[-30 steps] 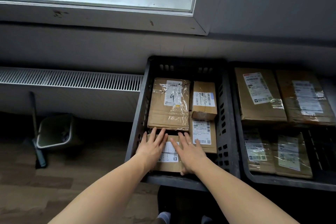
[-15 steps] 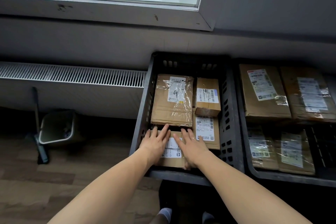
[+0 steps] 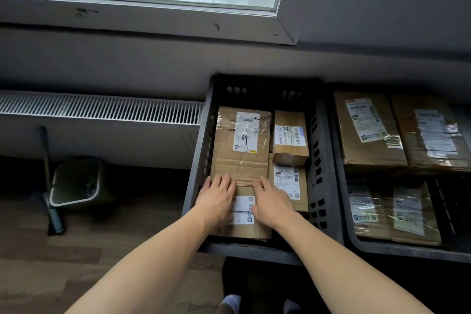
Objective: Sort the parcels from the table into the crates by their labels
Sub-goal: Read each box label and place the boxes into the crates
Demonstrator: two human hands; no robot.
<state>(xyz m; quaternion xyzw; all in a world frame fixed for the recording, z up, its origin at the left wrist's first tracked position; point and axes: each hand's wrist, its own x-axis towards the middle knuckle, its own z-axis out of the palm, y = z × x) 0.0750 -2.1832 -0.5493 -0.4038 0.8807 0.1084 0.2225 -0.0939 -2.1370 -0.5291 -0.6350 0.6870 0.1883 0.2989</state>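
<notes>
A dark plastic crate (image 3: 321, 160) holds several cardboard parcels. At its near end lies a small brown parcel (image 3: 246, 227) with white labels. My left hand (image 3: 216, 199) rests flat on its left part and my right hand (image 3: 271, 201) on its right part, fingers straight and pointing away from me. Beyond them lies a larger taped parcel marked 69 (image 3: 240, 145), with a small box (image 3: 289, 135) on another labelled parcel (image 3: 288, 183) to its right. A second crate (image 3: 382, 250) on the right holds several more parcels (image 3: 367, 132).
A white radiator (image 3: 102, 112) runs along the wall at the left, under a window sill (image 3: 142, 15). A dustpan with a long handle (image 3: 74, 181) stands on the wooden floor at the left. My feet (image 3: 230, 304) show below the crate.
Both hands have slid a little further forward over the near parcel, fingertips now at the edge of the parcel marked 69. The view has shifted slightly.
</notes>
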